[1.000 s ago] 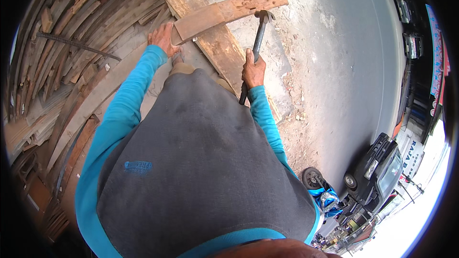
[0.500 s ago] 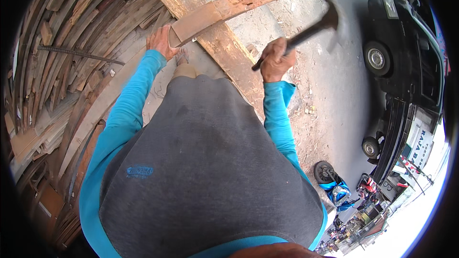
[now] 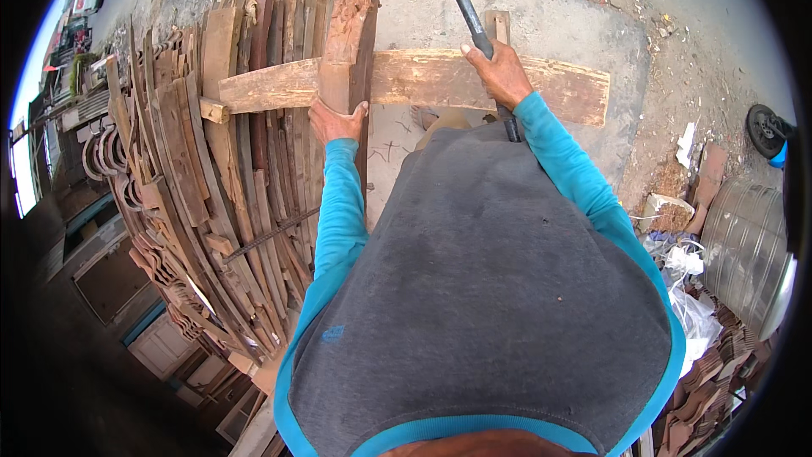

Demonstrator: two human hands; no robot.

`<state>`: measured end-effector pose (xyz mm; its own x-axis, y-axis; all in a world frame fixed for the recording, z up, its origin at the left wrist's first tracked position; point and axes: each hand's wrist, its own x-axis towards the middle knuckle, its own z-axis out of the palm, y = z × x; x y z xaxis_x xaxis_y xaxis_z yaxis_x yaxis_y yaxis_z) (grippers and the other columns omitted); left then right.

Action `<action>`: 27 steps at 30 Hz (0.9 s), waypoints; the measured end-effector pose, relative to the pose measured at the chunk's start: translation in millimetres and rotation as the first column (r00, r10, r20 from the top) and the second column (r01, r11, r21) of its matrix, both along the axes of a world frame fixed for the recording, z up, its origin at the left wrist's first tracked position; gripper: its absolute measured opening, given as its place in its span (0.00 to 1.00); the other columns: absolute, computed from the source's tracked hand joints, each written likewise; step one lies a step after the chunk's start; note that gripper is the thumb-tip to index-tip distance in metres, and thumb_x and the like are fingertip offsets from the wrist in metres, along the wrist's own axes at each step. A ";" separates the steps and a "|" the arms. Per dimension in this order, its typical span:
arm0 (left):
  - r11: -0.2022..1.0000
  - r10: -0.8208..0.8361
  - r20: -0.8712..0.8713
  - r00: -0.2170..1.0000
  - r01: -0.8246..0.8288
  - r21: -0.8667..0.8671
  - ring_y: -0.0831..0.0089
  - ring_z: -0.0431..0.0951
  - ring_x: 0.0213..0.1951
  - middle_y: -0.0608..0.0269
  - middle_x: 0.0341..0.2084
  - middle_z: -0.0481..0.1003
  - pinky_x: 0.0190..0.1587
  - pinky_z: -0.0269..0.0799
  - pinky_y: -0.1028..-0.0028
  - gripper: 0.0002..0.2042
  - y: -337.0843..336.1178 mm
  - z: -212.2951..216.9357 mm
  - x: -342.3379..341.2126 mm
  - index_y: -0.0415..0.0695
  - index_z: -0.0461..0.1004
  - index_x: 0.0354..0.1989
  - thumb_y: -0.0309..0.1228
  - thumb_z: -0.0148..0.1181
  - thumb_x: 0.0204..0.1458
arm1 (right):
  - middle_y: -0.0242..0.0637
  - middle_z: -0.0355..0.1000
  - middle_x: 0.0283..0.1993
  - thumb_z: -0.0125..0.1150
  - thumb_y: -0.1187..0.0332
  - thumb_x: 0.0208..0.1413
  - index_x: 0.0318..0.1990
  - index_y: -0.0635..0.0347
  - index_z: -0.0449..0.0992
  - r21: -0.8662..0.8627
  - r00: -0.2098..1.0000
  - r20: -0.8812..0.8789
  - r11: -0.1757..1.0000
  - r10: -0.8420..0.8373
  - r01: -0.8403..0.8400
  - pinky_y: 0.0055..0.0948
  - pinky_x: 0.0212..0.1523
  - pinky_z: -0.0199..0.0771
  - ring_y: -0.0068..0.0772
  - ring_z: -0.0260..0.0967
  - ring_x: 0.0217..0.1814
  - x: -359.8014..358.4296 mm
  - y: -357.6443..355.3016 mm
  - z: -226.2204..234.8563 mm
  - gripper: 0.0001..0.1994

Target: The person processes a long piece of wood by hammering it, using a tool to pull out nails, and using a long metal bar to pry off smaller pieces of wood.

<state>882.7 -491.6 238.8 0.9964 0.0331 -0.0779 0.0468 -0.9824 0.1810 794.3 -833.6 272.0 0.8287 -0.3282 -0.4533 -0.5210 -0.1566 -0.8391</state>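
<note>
My left hand [image 3: 337,122] grips the near end of a thick reddish-brown timber beam [image 3: 349,34], thumb on one side and fingers on the other. The beam's far part is rough and splintered, and it runs out past the upper edge of the view. It lies across a pale, worn plank [image 3: 440,78] set crosswise in front of me. In my right hand [image 3: 504,76] is a claw hammer [image 3: 467,8], its fingers closed round the dark handle. The hammer's head points away from me, above the plank's far side, touching nothing.
A big stack of old boards [image 3: 245,144] fills the left side, with a ribbed steel bar [image 3: 271,235] across it. To the right stand a metal drum [image 3: 744,245], white plastic bags [image 3: 689,309] and stacked roof tiles [image 3: 706,398]. A motorcycle wheel [image 3: 765,130] shows farther out.
My view has turned, so the beam and plank appear rotated and the street vehicles have mostly left the picture. The hammer, blurred before, now appears sharp. Both hands keep their hold.
</note>
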 end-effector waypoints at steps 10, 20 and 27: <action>0.984 -0.114 -0.049 0.992 0.106 -0.147 0.43 0.59 0.66 0.32 0.63 0.59 0.69 0.55 0.56 0.61 25.0 0.1 13.7 0.26 0.50 0.66 0.51 0.81 0.29 | 0.47 0.73 0.27 0.60 0.52 0.55 0.40 0.71 0.74 0.153 0.983 -0.044 0.971 -0.178 0.183 0.40 0.31 0.74 0.41 0.73 0.25 -11.0 -21.3 -58.8 0.24; 0.851 -0.167 -0.354 0.920 -0.047 -0.523 0.56 0.74 0.53 0.40 0.55 0.68 0.54 0.74 0.64 0.56 49.0 21.3 43.1 0.29 0.48 0.65 0.40 0.82 0.32 | 0.52 0.75 0.33 0.60 0.51 0.55 0.42 0.71 0.74 0.119 0.999 -0.014 0.992 0.047 -0.045 0.44 0.44 0.73 0.49 0.75 0.38 12.5 0.5 -24.9 0.25; 0.841 -0.209 -0.294 0.933 0.017 -0.541 0.56 0.73 0.53 0.41 0.54 0.69 0.55 0.73 0.65 0.56 50.5 18.4 43.4 0.28 0.50 0.65 0.42 0.82 0.32 | 0.56 0.75 0.38 0.58 0.51 0.56 0.42 0.70 0.74 0.095 0.996 0.000 0.992 0.088 -0.087 0.46 0.48 0.72 0.53 0.75 0.43 13.3 23.4 -24.9 0.24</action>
